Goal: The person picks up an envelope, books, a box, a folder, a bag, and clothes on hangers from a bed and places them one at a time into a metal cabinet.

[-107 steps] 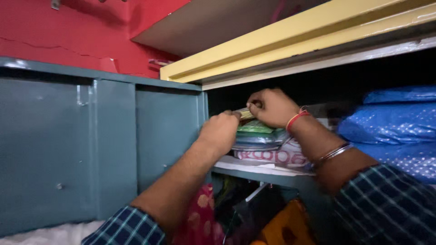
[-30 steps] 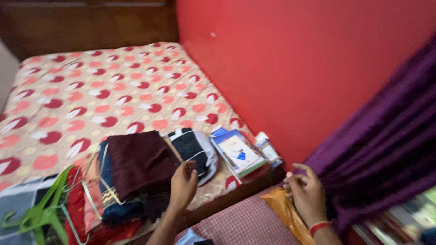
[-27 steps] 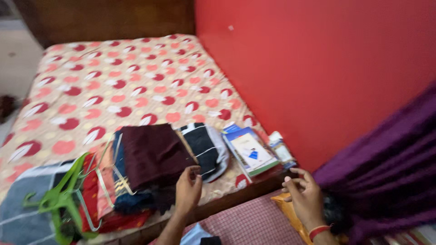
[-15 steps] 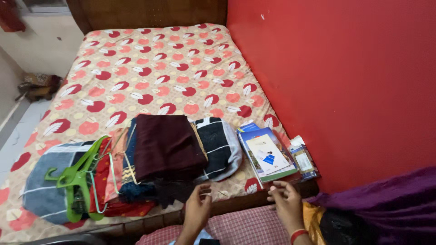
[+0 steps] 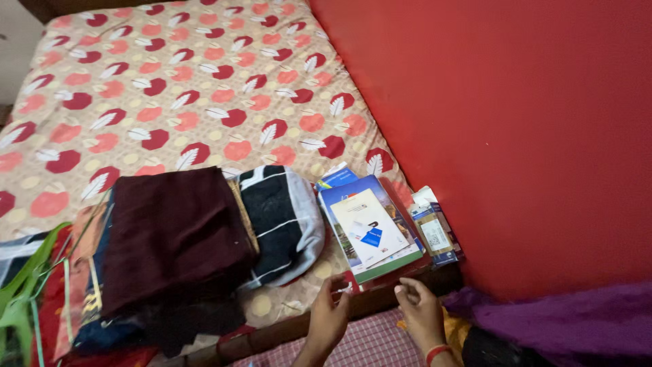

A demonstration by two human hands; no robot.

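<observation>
My left hand (image 5: 331,309) and my right hand (image 5: 418,312) hover side by side at the near edge of the bed, fingers curled toward the thumbs as if pinching. Whether anything small sits between the fingers I cannot tell. Just beyond the hands lies a stack of blue and white booklets (image 5: 367,228) on the bed sheet (image 5: 170,88), which is patterned with red circles. Small packets (image 5: 435,234) lie beside the stack, against the red wall (image 5: 509,136). The left hand is nearest the booklets' front corner.
A folded maroon cloth (image 5: 176,234) tops a pile of clothes at left, next to a black cloth with white stripes (image 5: 278,217). A green hanger (image 5: 17,299) pokes in at far left. Purple fabric (image 5: 564,326) lies at lower right, a pink checked cloth (image 5: 380,346) below my hands.
The view swung from a cupboard shelf down to the bed, then closer and rightward. Both hands came down from the shelf and now sit close together at the bed's edge.
</observation>
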